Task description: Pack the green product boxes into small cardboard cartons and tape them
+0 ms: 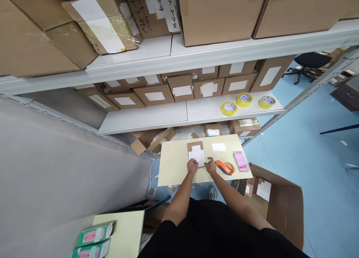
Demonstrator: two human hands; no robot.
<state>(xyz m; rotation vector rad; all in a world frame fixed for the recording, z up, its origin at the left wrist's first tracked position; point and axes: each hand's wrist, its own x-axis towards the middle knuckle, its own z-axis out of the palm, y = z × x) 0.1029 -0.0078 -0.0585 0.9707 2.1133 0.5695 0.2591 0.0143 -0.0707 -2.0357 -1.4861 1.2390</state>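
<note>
A small flat brown cardboard box [195,146] with a white label [198,155] lies on a pale yellow table [174,164]. My left hand [192,165] rests closed at the box's near left corner. My right hand [211,166] presses fingers together on the near right edge of the label. An orange tape dispenser [224,167] lies just right of my right hand. A loose white label [218,147] and a pink object [240,161] lie farther right on the table.
White shelving [179,115] behind the table holds several labelled brown boxes [181,90] and three yellow tape rolls [244,99]. A large open carton [280,202] stands on the blue floor at right. A second table with green-pink packs [95,235] is at lower left.
</note>
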